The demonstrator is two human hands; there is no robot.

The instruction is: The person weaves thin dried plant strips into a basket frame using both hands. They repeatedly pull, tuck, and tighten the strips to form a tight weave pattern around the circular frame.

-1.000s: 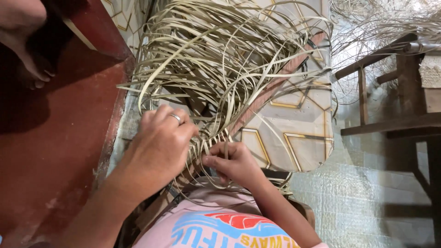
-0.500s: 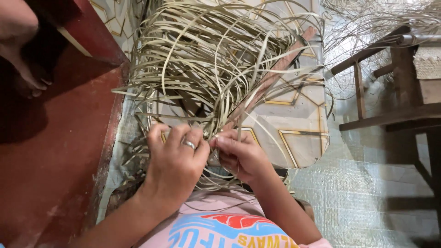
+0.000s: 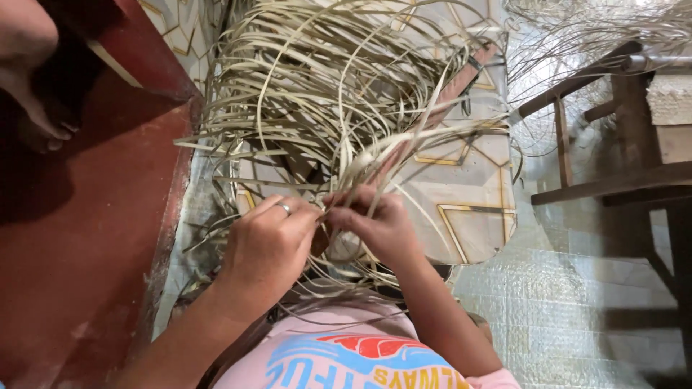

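Pale flat weaving strips [image 3: 339, 94], looped and tangled in a loose mass over a patterned mat [image 3: 461, 194] on the floor, gathered to a bunch near the mat's near edge. Left hand [image 3: 270, 245], ringed, curled closed around the gathered strips from the left; right hand [image 3: 378, 227] pinching a few strips between thumb and fingertips, touching the left hand at the bunch. Step in hand, by judgement: sorting or interlacing single strips at the gathered point, work at an early or middle stage, most strips lying free. Next move, by judgement, calling for one strip to be singled out and drawn clear without dragging its neighbours, with a steady hold on the bunch. Red floor [image 3: 79, 238] along the mat's left edge; dark wooden furniture frame [image 3: 613, 180] beyond the right edge; another person's bare foot [image 3: 32, 79] at the far left corner.
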